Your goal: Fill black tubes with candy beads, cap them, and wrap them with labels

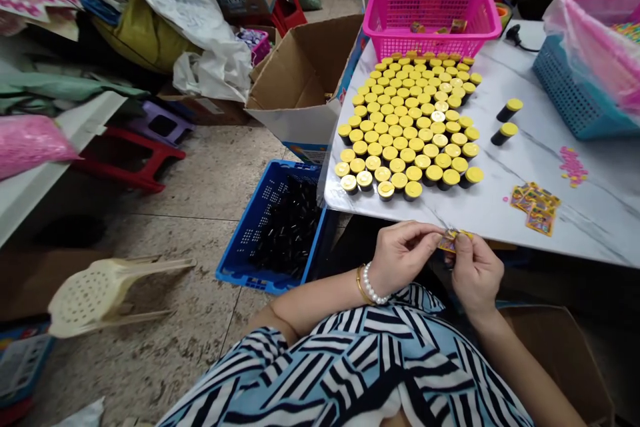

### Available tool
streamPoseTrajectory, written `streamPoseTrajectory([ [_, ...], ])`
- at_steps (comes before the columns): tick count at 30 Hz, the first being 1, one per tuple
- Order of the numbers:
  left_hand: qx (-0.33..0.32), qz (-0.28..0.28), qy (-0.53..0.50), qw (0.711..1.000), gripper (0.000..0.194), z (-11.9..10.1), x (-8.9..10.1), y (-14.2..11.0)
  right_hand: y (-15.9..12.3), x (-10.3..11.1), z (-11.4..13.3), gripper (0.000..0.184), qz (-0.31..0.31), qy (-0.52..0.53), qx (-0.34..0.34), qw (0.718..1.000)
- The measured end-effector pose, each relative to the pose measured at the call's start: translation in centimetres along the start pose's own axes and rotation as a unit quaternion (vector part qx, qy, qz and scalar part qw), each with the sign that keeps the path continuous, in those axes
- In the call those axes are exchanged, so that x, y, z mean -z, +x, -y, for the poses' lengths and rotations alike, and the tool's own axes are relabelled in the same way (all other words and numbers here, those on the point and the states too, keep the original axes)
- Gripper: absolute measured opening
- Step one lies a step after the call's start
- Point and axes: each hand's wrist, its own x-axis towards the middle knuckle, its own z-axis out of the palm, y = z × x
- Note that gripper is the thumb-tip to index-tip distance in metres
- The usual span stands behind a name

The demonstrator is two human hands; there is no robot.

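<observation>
Just off the table's front edge, my left hand (403,257) and my right hand (476,273) pinch a small printed yellow-and-purple packet (449,240) between thumbs and fingertips. The fingers cover much of it. Several similar packets (540,213) lie in a loose pile on the table to the right, beside a scatter of small pink and yellow pieces (573,167). Beyond my hands stand many black tubes with yellow caps (400,127), upright and close together. Two more capped tubes (507,121) stand apart on the right.
A pink basket (430,47) holds a few packets behind the tubes. At the right is a blue basket (575,93) with a pink, plastic-lined one on it. A blue crate (235,260) of black tubes and an open carton (290,100) stand left of the marble-patterned table (600,227).
</observation>
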Motion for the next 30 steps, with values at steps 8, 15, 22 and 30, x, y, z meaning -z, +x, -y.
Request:
streamPoseTrajectory([
  [8,-0.039,-0.054,0.019,0.998,0.026,-0.2,0.5,0.0,0.2,-0.2,-1.1,0.031,-0.024,-0.045,0.033,0.998],
  [15,-0.016,-0.033,-0.014,0.999,0.029,1.4,0.4,0.6,0.5,-1.4,-0.3,0.028,0.041,-0.093,0.160,0.982],
  [22,0.182,-0.006,-0.138,0.974,0.042,1.3,1.3,0.8,4.9,1.3,0.6,0.013,0.016,-0.137,0.195,0.971],
  [30,0.313,0.076,-0.230,0.919,0.044,2.1,1.5,2.1,12.8,1.8,-1.1,0.033,-0.026,-0.285,0.236,0.929],
])
